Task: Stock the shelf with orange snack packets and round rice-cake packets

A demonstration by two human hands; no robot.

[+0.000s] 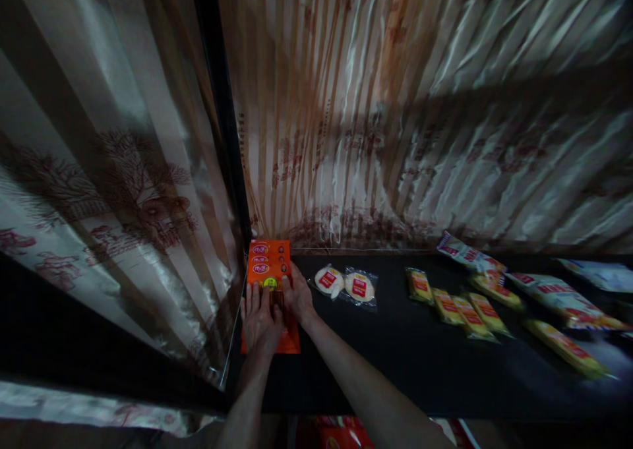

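Several orange snack packets [270, 263] lie overlapped in a column at the left end of the black shelf, with a yellow round mark on the front one. My left hand [260, 320] rests flat on the lower part of the front packet, fingers spread. At the packets' right edge is my right hand [299, 296], thumb over the face and fingers along the side. The fingers' undersides are hidden. Just right of that hand lie two round white crackers in clear wrappers [330, 280] [360, 286].
Several small yellow packets [448, 306] lie further right on the black shelf [376, 363]. Larger snack bags [558, 297] lie beyond them. A dark post [222, 99] and striped printed curtains [316, 106] border the left and back. Red packaging [346, 434] shows below the shelf.
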